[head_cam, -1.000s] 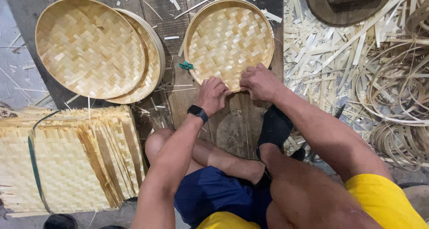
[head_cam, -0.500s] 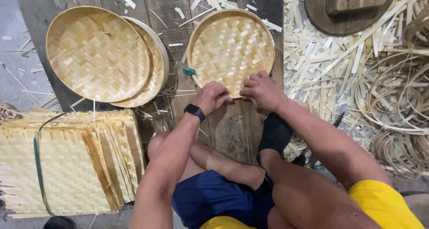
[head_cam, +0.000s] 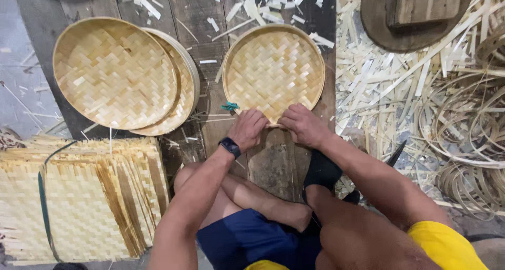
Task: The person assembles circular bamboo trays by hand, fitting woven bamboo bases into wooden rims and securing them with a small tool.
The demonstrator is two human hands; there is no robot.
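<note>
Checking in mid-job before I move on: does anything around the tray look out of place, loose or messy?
Nothing looks damaged. Both hands, left and right, press the near rim of the round woven tray. A small green tie sticks out at its left edge. Pale strip offcuts litter the boards on the right.

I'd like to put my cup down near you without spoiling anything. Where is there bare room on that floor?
Barest are the dark planks between the stacked round trays and the woven tray both hands hold, though offcuts dot them, and the grey floor at far left. Right of the tray, bamboo strips and coiled hoops crowd everything.
</note>
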